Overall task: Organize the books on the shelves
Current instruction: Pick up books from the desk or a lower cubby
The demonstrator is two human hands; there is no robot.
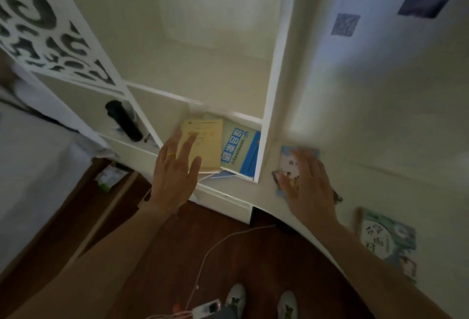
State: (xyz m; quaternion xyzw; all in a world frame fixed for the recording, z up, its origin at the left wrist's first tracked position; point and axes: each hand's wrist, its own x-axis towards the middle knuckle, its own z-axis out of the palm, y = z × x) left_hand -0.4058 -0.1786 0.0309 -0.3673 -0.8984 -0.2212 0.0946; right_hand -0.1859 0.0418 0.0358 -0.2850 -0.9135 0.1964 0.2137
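Note:
A yellow book (206,141) and a blue-and-white book (239,152) lie flat in a low compartment of the white shelf unit (270,105). My left hand (175,174) reaches in with straight, spread fingers over the yellow book's left part; the blur hides whether it touches. On the white desk surface (380,141) to the right lies a small light-blue picture book (288,163). My right hand (308,186) lies flat on it with fingers straight. A green-and-white book (388,240) rests further right near the desk's edge.
A black bottle (124,120) lies in the shelf compartment to the left. Dark pictures (426,1) sit on the surface at upper right. A white cable (210,250) runs across the wooden floor toward my shoes (261,301). A carved white panel (48,29) stands at upper left.

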